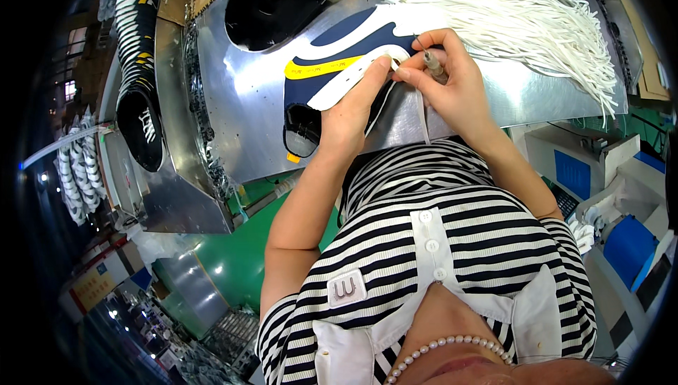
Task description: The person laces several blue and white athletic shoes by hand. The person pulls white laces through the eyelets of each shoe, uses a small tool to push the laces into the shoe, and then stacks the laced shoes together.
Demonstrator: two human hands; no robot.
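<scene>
A navy shoe upper [299,92] with white trim and a yellow stripe lies on the metal tabletop, its dark opening toward me. My left hand [347,113] is closed on its white eyelet strip [335,91], thumb on top near the far end. At that end my right hand [452,78] pinches a white shoelace [424,118], whose tail hangs down over the table's near edge. Tucked between the right hand's fingers is a small tool [433,66] with a pale handle and a thin metal tip. The fingertips partly hide where lace and strip meet.
A thick bundle of white shoelaces [508,21] covers the table's far right. Black footwear [272,11] stands at the back, beyond the upper. Another laced shoe [139,103] rests on a ledge at the left. The metal tabletop [236,127] ends close to my body.
</scene>
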